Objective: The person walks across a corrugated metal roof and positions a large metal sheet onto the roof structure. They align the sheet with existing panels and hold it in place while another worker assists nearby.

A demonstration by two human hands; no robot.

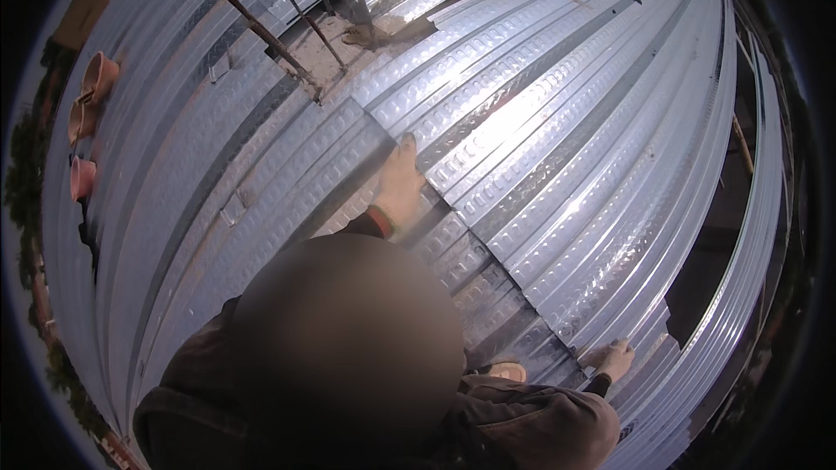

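Note:
My left hand grips the edge of a ribbed, dimpled silver metal sheet, fingers bent at the seam where it lies over darker ribbed sheets. My right hand holds the same long edge farther down to the right, near the sheet's lower corner, with its fingers curled. A large blurred round area hides much of the lower centre. Below it show my brown-clothed knee and part of a tan shoe.
Several rusty rods rise from a rough concrete opening at the upper middle. Orange-pink containers sit along the left. A dark gap opens between sheets on the right. Trees and buildings show beyond the roof's left edge.

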